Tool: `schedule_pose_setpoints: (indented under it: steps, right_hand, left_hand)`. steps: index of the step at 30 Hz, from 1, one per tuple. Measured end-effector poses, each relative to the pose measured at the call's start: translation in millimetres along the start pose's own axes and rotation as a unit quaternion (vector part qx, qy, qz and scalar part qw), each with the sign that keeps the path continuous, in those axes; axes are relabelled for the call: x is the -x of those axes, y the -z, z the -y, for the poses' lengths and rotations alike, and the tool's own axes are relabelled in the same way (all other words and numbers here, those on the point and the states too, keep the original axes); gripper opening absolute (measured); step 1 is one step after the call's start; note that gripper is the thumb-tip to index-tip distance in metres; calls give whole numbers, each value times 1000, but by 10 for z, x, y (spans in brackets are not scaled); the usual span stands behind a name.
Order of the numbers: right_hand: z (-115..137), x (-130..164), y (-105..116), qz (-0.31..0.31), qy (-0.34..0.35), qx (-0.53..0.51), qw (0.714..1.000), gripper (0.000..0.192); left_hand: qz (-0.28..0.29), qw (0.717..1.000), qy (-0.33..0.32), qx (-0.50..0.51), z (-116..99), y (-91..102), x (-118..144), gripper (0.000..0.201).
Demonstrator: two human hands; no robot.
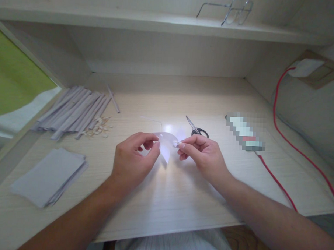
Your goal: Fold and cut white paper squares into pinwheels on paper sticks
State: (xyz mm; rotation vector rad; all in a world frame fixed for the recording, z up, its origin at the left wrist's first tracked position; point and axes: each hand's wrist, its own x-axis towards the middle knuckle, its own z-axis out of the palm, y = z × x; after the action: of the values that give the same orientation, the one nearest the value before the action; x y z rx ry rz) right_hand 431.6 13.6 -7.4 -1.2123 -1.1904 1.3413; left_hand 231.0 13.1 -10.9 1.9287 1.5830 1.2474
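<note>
Hands: your left hand (132,158) and right hand (201,152) are both pinching one small paper piece (166,145) at the frame centre, above the desk (180,192).
Done: rolled paper sticks (73,113) are lying at upper left.
Left: flat sheets (50,175) are waiting at lower left.
Scissors (196,128): lying untouched.

Both hands, left (132,158) and right (201,154), pinch a curled paper piece (166,145) above the desk's (180,199) middle; scissors (196,128) lie just behind, paper rolls (73,113) near the left edge.
</note>
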Motion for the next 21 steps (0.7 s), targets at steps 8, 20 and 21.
schedule_pose_setpoints:
  steps: [8, 20, 21]
  right_hand:
    - [-42, 31, -27, 34, 23, 12, 999, 14]
    - [-45, 70, -25, 27, 69, 111, 991, 11]
    - [-49, 74, -24, 27, 73, 113, 991, 11]
  left_hand:
    - [52, 999, -10, 6, 29, -13, 50, 20]
    - [74, 995, -25, 59, 36, -50, 68, 22]
    - [76, 995, -25, 67, 33, -55, 67, 22]
